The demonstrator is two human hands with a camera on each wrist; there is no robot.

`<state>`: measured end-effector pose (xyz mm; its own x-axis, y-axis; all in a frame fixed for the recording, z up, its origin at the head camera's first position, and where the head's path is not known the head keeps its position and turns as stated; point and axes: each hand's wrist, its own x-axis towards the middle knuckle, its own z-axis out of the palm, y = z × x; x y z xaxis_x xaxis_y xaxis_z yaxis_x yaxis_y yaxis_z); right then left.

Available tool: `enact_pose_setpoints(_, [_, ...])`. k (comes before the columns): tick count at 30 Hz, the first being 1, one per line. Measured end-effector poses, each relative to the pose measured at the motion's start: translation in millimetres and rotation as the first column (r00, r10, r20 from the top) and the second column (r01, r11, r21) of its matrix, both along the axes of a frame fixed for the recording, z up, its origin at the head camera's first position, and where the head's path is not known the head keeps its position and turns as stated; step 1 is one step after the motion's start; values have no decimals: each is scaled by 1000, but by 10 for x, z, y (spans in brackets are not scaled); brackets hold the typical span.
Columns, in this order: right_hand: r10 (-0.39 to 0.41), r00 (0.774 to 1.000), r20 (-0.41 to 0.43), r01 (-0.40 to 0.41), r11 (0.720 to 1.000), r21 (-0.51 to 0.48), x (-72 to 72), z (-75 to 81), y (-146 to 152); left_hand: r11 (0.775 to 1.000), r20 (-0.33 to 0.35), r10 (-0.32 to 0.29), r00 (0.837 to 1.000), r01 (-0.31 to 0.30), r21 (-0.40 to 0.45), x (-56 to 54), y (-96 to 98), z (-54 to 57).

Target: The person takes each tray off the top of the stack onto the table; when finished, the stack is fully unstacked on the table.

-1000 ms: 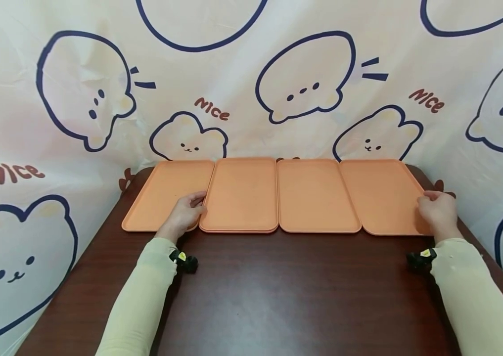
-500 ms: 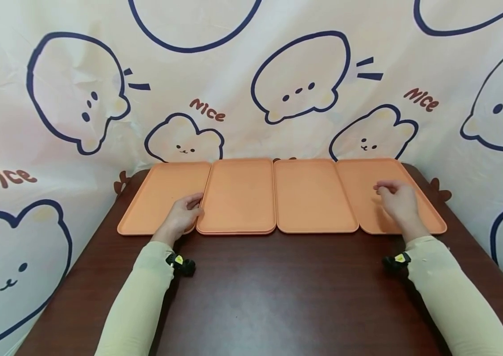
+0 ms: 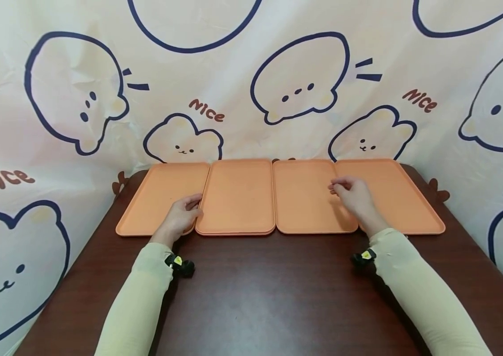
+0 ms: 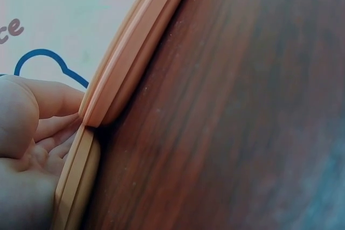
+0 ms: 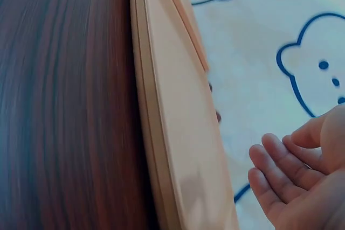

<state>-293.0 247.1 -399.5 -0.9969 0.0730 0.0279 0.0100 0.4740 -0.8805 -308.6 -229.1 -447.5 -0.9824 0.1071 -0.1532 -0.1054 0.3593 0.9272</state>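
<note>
Several orange rectangular trays lie side by side in a row. My left hand point(image 3: 179, 217) reaches over the leftmost tray point(image 3: 162, 193). Its thumb and fingertips touch the left edge of the second tray point(image 3: 238, 198), where a doubled rim shows, as of two stacked trays. In the left wrist view, the thumb meets the rim of the upper tray point(image 4: 135, 47). My right hand point(image 3: 357, 200) hovers over the third tray point(image 3: 304, 202), near its seam with the rightmost tray point(image 3: 402, 198). In the right wrist view, its fingers point(image 5: 283, 168) are loosely bent and hold nothing.
The trays rest along the back of a dark brown wooden table point(image 3: 269, 287). A pale cloth point(image 3: 233, 74) printed with cartoon bears hangs behind and at both sides. A black wrist camera sits on each wrist, below the light green sleeves point(image 3: 416, 277).
My right hand has let go of the rightmost tray's right edge and moved left across it to above the third tray. The left hand stays at the second tray's edge. The view has shifted slightly.
</note>
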Motion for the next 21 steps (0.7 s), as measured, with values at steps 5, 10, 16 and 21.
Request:
enact_pose_setpoints(5, [51, 998, -41, -50, 999, 12, -104, -34, -262, 1000, -13, -5, 1000, 5, 10, -7, -3, -6])
enact_pose_setpoints(10, [74, 997, -31, -75, 997, -23, -187, -92, -486, 1000, -11, 2, 1000, -2, 13, -5, 0, -16])
enact_pose_setpoints(16, [96, 995, 11, -95, 994, -63, -249, -136, -710, 1000, -23, 5, 1000, -5, 8, -2, 3, -19])
enact_pose_setpoints(21, [113, 993, 35, -110, 991, -71, -305, -152, -860, 1000, -24, 13, 1000, -13, 11, 5, -6, -17])
